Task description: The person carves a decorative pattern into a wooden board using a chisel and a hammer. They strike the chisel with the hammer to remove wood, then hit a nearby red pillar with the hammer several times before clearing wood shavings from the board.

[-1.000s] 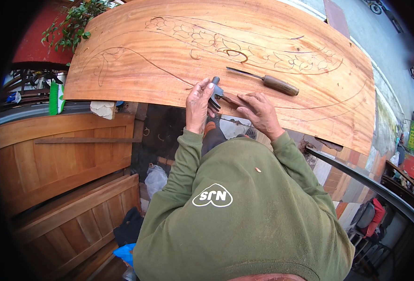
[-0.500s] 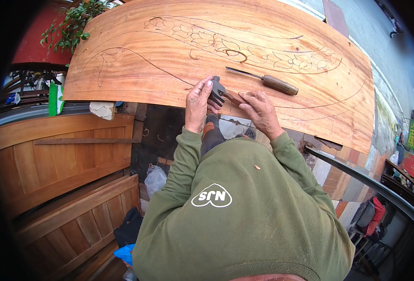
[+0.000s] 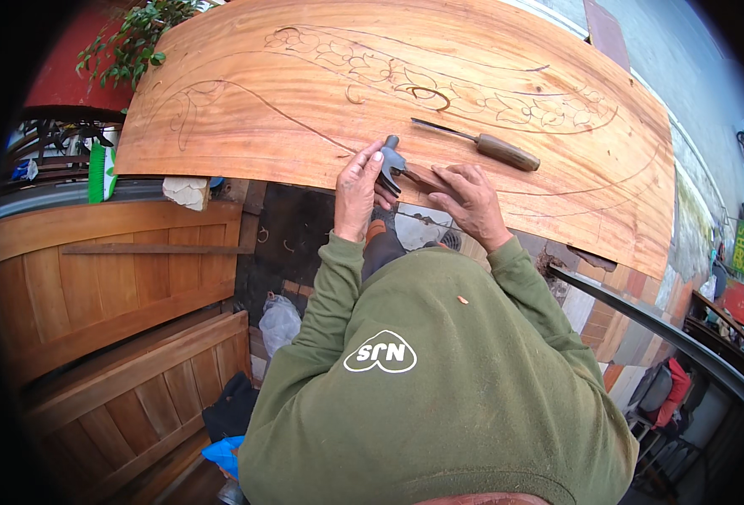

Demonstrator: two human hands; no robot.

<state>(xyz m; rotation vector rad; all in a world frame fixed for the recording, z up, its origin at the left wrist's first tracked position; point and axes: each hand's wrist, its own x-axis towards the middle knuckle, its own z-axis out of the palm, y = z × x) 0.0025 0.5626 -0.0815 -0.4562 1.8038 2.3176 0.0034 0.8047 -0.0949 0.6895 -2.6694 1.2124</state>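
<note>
My left hand is closed round the dark metal head of a claw hammer, its thumb lying along the side. The claws point down toward me. The brown wooden handle runs to my right hand, whose fingers grip its end. Both hands are over the near edge of a broad wooden board with a leaf-and-flower pattern drawn on it. Beyond my right hand, a chisel with a wooden handle rests on the board, its thin dark blade pointing left. A curved dark strip lies on the drawn pattern.
Wooden panelled doors stand at the lower left. Near the board's left end are a green-bristled brush and a leafy plant. A clear plastic bag lies below. At right a metal rail runs diagonally.
The hammer's head has turned a little in my left hand, showing its striking end and claws from another side. The chisel stays where it was on the board.
</note>
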